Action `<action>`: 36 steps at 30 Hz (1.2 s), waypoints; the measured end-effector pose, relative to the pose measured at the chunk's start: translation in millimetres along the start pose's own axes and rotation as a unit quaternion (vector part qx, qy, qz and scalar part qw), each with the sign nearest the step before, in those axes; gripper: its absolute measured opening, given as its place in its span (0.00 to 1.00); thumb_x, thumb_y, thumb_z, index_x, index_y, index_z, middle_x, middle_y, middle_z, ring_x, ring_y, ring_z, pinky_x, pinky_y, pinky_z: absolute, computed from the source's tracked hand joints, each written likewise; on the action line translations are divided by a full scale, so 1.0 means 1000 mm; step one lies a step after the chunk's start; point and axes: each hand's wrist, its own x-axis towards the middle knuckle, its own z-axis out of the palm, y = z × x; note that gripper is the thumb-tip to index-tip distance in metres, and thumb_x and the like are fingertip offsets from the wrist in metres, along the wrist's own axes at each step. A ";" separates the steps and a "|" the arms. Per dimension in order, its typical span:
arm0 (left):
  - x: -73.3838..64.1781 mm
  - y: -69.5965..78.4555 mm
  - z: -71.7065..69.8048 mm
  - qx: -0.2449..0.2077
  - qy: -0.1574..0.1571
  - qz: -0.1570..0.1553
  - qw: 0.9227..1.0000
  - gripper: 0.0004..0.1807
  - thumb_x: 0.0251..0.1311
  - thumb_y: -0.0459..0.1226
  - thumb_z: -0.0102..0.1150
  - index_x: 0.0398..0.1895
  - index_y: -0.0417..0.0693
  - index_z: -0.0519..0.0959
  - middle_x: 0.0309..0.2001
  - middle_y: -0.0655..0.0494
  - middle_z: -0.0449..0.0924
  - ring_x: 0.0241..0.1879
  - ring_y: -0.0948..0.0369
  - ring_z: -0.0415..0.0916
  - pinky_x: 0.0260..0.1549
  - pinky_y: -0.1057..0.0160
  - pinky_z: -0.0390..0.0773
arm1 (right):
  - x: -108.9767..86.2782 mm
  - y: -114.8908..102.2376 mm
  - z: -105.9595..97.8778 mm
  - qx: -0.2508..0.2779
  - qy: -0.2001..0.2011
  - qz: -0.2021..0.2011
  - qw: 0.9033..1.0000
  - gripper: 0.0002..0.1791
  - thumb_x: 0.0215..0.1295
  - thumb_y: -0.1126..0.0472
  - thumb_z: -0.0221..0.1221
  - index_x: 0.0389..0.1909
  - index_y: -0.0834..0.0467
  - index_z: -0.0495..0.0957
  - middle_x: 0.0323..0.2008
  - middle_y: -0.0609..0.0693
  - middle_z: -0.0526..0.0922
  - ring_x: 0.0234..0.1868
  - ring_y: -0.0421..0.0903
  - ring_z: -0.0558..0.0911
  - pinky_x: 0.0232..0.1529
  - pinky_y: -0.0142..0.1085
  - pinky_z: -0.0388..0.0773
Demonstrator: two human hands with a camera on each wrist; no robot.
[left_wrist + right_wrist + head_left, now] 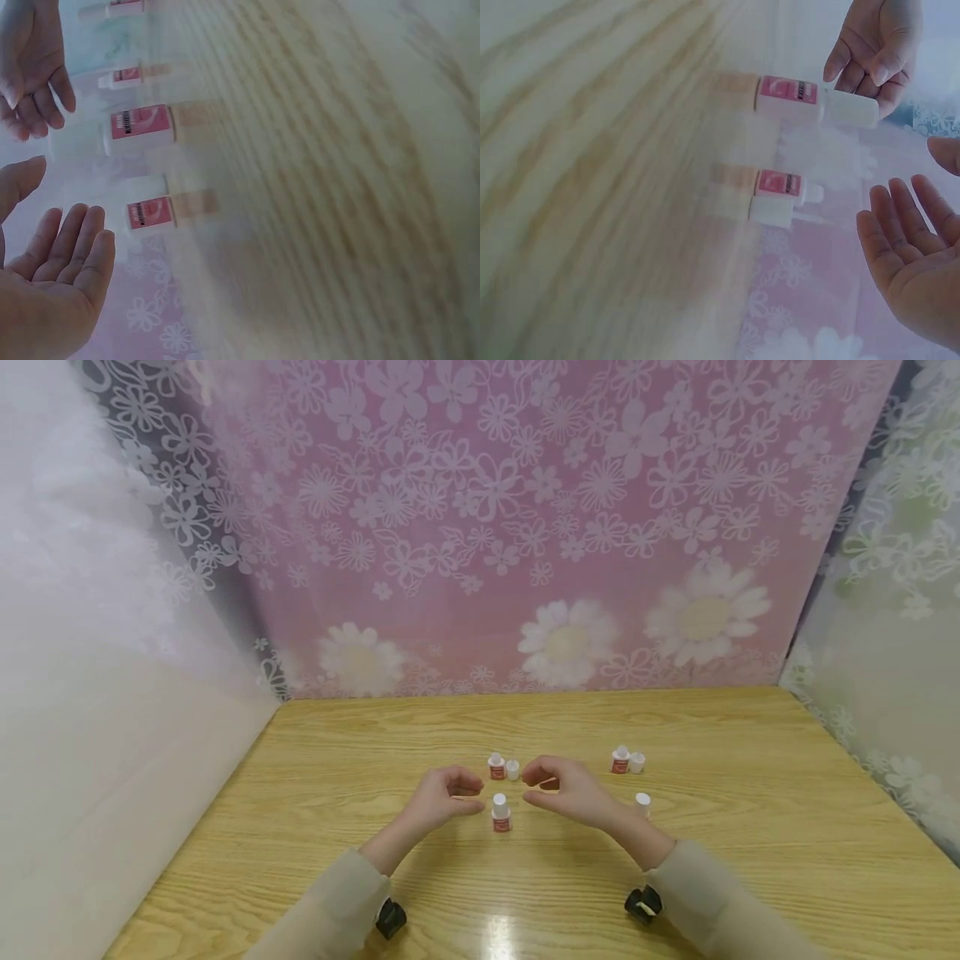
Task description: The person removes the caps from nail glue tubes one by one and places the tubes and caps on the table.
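A small white bottle with a red label and a tall white cap [501, 814] stands upright between my hands. To its left, my left hand [450, 793] is held with fingers and thumb apart and nothing in them. My right hand [566, 789] mirrors it on the other side, also holding nothing, its fingers loosely curved. Just behind stands an uncapped bottle [497, 767] of the same kind, its white cap [771, 212] beside it with a thin stem pointing up. Both wrist views show a gap between the hands and the capped bottle [142, 131].
Farther right on the wooden table [315, 827] stand another uncapped bottle [620, 760] and its loose cap [637, 762]. A white-capped bottle [642, 802] is partly hidden behind my right forearm. Floral sheeting [465, 568] encloses the back and sides.
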 end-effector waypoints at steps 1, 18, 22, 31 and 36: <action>0.000 -0.001 0.000 0.000 -0.006 -0.003 1.000 0.17 0.48 0.31 0.63 0.41 0.32 0.74 0.42 0.38 0.75 0.43 0.48 0.73 0.39 0.61 0.73 | 0.002 0.001 0.003 0.003 0.002 0.002 1.000 0.12 0.56 0.62 0.60 0.40 0.63 0.74 0.38 0.55 0.77 0.41 0.55 0.76 0.43 0.48 0.71; 0.010 -0.012 0.020 -0.009 -0.085 -0.025 0.996 0.13 0.43 0.25 0.64 0.35 0.32 0.76 0.32 0.46 0.80 0.34 0.58 0.77 0.34 0.65 0.74 | 0.024 0.008 0.033 -0.034 -0.018 0.007 0.999 0.14 0.49 0.60 0.65 0.34 0.63 0.76 0.32 0.47 0.78 0.36 0.46 0.77 0.39 0.42 0.73; 0.012 -0.011 0.023 -0.010 -0.092 -0.029 0.995 0.11 0.44 0.26 0.64 0.34 0.33 0.76 0.31 0.48 0.80 0.33 0.60 0.78 0.34 0.66 0.74 | 0.026 0.008 0.035 -0.045 -0.022 0.013 0.999 0.12 0.47 0.61 0.66 0.31 0.60 0.76 0.30 0.46 0.78 0.35 0.44 0.76 0.37 0.40 0.72; 0.015 -0.012 0.021 -0.003 -0.082 -0.028 0.996 0.09 0.44 0.27 0.65 0.30 0.33 0.77 0.28 0.49 0.80 0.30 0.62 0.77 0.33 0.67 0.73 | 0.027 0.005 0.037 -0.036 -0.032 -0.004 0.999 0.12 0.46 0.63 0.67 0.27 0.62 0.74 0.26 0.51 0.78 0.29 0.40 0.76 0.31 0.31 0.73; 0.017 -0.013 0.021 -0.011 -0.095 -0.028 0.995 0.09 0.44 0.25 0.64 0.31 0.32 0.77 0.29 0.50 0.80 0.30 0.63 0.76 0.33 0.67 0.73 | 0.027 0.003 0.040 -0.042 -0.024 -0.002 0.999 0.12 0.45 0.62 0.67 0.26 0.61 0.74 0.26 0.49 0.78 0.30 0.40 0.76 0.30 0.30 0.73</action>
